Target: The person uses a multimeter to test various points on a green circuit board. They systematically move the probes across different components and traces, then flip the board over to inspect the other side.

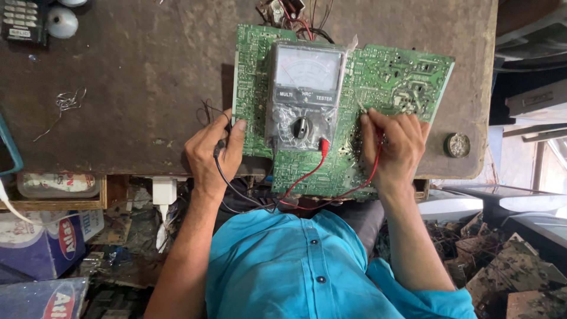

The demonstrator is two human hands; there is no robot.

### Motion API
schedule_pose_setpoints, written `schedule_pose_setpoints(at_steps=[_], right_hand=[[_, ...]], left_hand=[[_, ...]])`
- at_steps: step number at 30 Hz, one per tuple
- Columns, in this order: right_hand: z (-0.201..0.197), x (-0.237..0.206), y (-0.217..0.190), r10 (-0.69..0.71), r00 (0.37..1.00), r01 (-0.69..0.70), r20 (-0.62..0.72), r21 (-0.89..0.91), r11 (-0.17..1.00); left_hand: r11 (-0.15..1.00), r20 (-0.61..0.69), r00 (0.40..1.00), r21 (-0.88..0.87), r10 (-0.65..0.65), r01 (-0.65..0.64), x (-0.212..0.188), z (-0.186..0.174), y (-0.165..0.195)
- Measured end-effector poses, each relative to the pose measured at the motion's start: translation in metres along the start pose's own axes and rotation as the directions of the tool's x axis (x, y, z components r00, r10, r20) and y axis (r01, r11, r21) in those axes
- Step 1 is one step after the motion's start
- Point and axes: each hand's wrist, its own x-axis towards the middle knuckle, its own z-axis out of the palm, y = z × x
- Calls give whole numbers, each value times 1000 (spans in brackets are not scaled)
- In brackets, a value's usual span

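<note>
Closed around a thin red-wired test probe (361, 106), the right hand (397, 145) presses the tip onto the large green printed circuit board (401, 77), just above its fingers. The left hand (214, 155) pinches the black-wired probe (223, 133) at the board's left edge; this grip is also closed. Between both grips lies the grey analog multimeter (304, 94) with a black round dial, its long axis pointing away from the person. Red and black leads (307, 177) run from the meter down toward the blue shirt (295, 266). A round metal tin (456, 145) sits on the brown desk (130, 77), right of the right hand.
</note>
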Motion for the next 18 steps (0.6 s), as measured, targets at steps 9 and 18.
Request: schedule_pose_setpoints(at_steps=[9, 18], right_hand=[[0, -3, -3, 9, 1000, -9, -12, -4, 1000], [4, 8, 4, -25, 1000, 25, 6, 15, 1000]], left_hand=[[1000, -20, 1000, 13, 23, -23, 0, 1, 1], [1000, 2, 1000, 6, -19, 19, 1, 1, 4]])
